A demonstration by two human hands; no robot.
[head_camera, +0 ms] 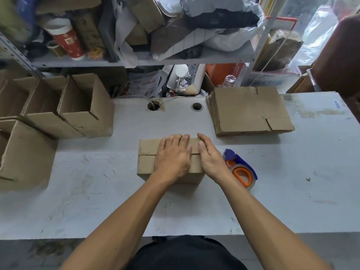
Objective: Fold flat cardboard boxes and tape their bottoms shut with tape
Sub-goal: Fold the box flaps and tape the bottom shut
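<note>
Cardboard, brown and folded into a small upright box (148, 158), sits bottom-up at the middle of the scuffed white worktable (97, 191), its two flaps closed to a centre seam that shows no tape yet. Far to the box's left stand finished brown open-topped boxes (85, 110) in a row, likely parked there out of the way. My left hand (173, 156) lies flat across the seam, fingers straight and spread, pressing both flaps down so they cannot spring up. My right hand (209, 154) rests open along the box's right edge, fingers together, steadying that end and squaring the flaps. Just right of the box, touching nothing I can make out but close beside my right wrist, lies the blue-and-orange tape dispenser with its clear roll (240, 168), placed within easy reach for what I judge is the next step. Beyond it, back and right of the box, waits the stack of flat brown cardboard blanks (249, 110).
</note>
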